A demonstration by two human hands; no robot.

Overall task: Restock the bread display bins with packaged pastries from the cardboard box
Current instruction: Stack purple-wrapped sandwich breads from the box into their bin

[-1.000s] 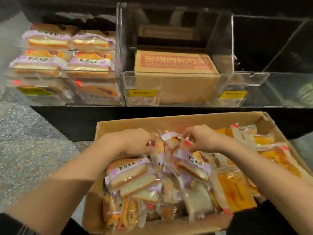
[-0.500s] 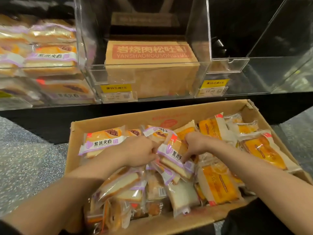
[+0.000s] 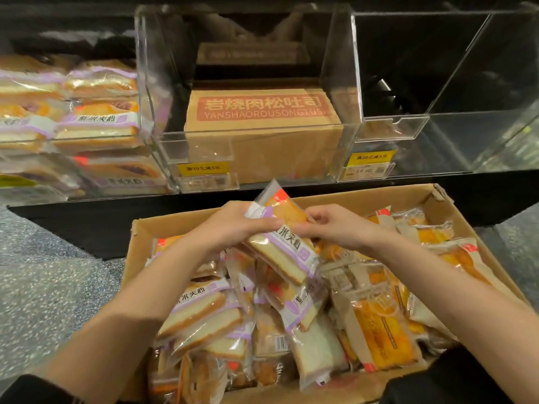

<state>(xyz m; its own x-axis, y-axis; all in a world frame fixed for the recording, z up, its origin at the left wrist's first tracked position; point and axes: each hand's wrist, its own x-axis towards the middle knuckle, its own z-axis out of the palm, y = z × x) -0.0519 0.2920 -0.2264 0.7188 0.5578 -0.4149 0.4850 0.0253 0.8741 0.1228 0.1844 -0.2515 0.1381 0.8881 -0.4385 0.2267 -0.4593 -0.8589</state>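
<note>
An open cardboard box in front of me holds several packaged pastries: purple-banded sandwich breads on the left and orange-wrapped cakes on the right. My left hand grips one purple-banded pastry pack from the left side, lifted above the pile and tilted. My right hand pinches the same pack from the right. Above stand clear display bins: the left bin is stacked with the same purple-banded breads.
The middle bin holds a closed brown carton with red lettering. The right bin is bare inside. Yellow price tags hang on the bin fronts. Speckled grey floor lies left of the box.
Both hands have risen out of the pile with one purple-banded pack, which now hangs above the box's far side. The view has shifted slightly.
</note>
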